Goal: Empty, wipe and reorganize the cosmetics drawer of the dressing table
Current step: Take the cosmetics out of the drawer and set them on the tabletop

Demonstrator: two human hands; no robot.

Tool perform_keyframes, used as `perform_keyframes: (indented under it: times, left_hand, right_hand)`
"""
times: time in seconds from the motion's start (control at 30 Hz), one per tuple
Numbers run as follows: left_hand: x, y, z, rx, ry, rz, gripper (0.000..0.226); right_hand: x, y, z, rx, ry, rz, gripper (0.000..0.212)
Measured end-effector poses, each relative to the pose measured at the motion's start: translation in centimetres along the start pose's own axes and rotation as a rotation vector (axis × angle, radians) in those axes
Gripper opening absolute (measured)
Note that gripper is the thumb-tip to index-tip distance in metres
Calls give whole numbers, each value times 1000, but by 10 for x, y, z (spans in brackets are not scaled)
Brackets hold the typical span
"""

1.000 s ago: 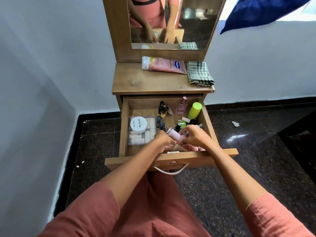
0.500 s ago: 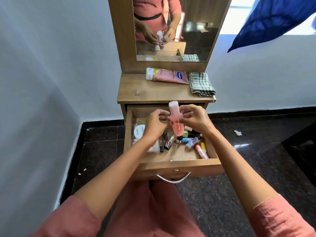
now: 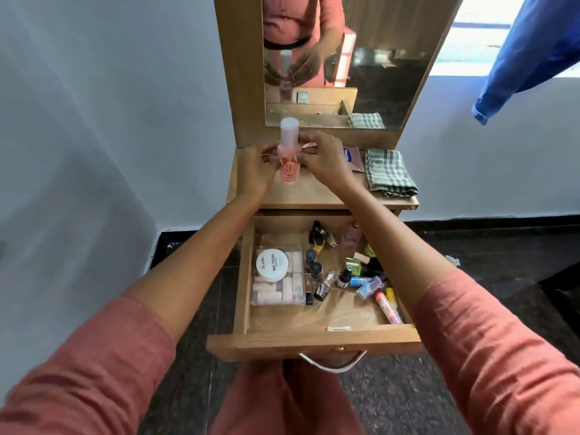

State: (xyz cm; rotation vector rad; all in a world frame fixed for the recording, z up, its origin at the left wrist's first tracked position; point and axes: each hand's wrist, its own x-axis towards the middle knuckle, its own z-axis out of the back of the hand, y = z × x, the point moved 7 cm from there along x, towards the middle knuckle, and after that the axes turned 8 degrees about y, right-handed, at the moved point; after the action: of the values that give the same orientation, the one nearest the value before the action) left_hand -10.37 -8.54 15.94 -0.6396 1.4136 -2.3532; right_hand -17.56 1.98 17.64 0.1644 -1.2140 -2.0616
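A pink bottle with a white cap [image 3: 288, 152] stands upright over the left of the dressing table top [image 3: 317, 191]. My left hand [image 3: 257, 172] and my right hand [image 3: 323, 161] pinch it from either side. Below my forearms the wooden drawer [image 3: 314, 339] is pulled out. It holds a clear box [image 3: 277, 277] with a round white nail polish jar on it, several small bottles [image 3: 317, 240] and several tubes [image 3: 386, 304]. A pink tube [image 3: 353, 157] lies behind my right hand, mostly hidden.
A green checked cloth [image 3: 389, 172] lies folded on the right of the table top. The mirror [image 3: 361, 58] rises behind it. White walls close in on both sides, and a blue cloth [image 3: 530, 54] hangs at upper right. The floor is dark stone.
Both hands lifted the pink bottle out of the drawer and carried it up and back to the left of the table top.
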Motion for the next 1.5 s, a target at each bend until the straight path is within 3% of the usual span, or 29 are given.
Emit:
perform_keyframes:
  times: [0.13,0.6,1.5]
  left_hand:
    - [31,4,8,11,-20,-34,28]
    - [90,36,9,-2,-40,8,30]
    - [97,62,7,7,-103,129,28]
  right_hand:
    - [36,-6,-8,-53,2,5,27]
    - [100,-34,-31,-108,-65,-36,25]
    - [97,-61,-21,-113,-119,-76,34]
